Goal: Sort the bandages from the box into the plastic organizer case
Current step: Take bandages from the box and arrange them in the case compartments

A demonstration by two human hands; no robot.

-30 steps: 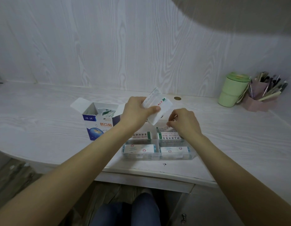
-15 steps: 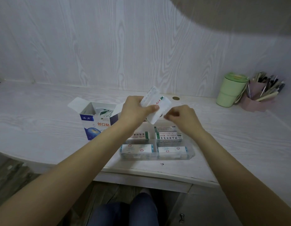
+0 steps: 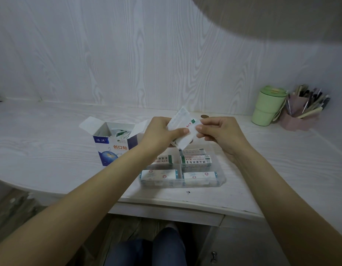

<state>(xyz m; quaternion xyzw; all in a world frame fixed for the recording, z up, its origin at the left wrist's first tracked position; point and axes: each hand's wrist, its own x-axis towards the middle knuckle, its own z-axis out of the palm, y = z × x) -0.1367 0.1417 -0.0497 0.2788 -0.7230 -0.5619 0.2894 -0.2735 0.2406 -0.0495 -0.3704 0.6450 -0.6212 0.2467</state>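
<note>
A stack of white wrapped bandages [image 3: 180,123] is raised above the desk, gripped by my left hand [image 3: 160,132] with the thumb across its front. My right hand [image 3: 218,131] pinches the stack's right end between thumb and fingertips. Below them lies the clear plastic organizer case [image 3: 221,179], its compartments holding bandages [image 3: 197,159] with green or blue ends. To the left stands the open blue-and-white bandage box [image 3: 116,148], flaps up, with more bandages inside.
A green lidded cup [image 3: 267,107] and a pink holder full of pens [image 3: 300,116] stand at the back right by the wall. A small brown disc [image 3: 204,116] lies on the white desk [image 3: 41,143] behind my hands. The desk's front edge runs just below the case.
My right hand has risen from the case's back right compartment, leaving a bandage there, and now pinches the stack in my left hand.
</note>
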